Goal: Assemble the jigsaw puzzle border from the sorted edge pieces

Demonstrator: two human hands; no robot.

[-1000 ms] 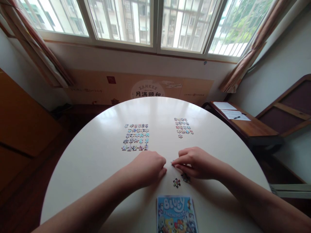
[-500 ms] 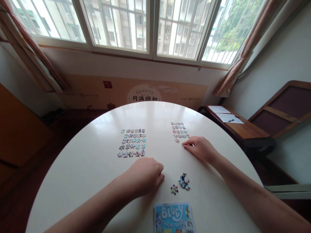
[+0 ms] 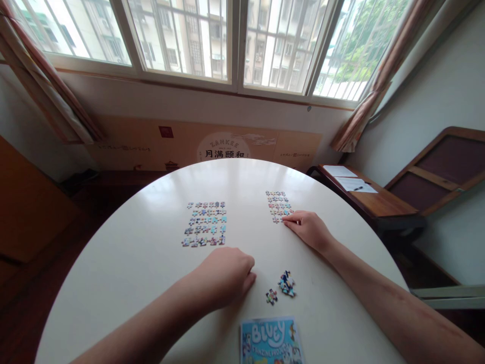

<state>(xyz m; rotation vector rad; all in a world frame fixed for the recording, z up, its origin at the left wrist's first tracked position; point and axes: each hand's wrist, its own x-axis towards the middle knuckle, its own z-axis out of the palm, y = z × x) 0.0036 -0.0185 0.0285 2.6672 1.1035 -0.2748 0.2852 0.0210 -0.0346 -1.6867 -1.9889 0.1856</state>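
Observation:
My right hand (image 3: 308,229) pinches a small jigsaw puzzle piece, mostly covered by the fingertips, at the front row of the right-hand group of puzzle pieces (image 3: 279,206). Its fingertips are down at the tabletop, close beside the front-left piece of that group. My left hand (image 3: 229,275) is curled closed over the table, and whatever its fingers hold is hidden. Just beyond it lies a larger group of puzzle pieces (image 3: 206,221) laid out in rows. To its right sit a heaped pile of pieces (image 3: 287,284) and a smaller cluster of pieces (image 3: 272,297).
A blue Bluey picture card or packet (image 3: 270,341) lies at the near edge of view on the round white table (image 3: 125,268). Beyond the table on the right stands a wooden side table (image 3: 386,198) with papers (image 3: 356,184) and a pen. Windows line the far wall.
My right hand has shifted slightly forward and left, bringing the pinched puzzle piece up against the front row. The left hand stays in place. The view has moved a little.

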